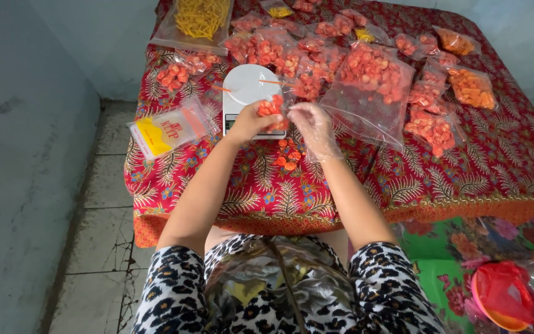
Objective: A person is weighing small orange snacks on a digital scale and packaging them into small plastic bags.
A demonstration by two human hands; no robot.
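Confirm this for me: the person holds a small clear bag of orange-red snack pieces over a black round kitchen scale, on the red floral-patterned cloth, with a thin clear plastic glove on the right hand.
One detail is off: the round kitchen scale is white, not black, as the head view shows. The rest stands: the left hand and the gloved right hand hold a small clear bag of orange-red snack pieces over it, on the red floral-patterned cloth.
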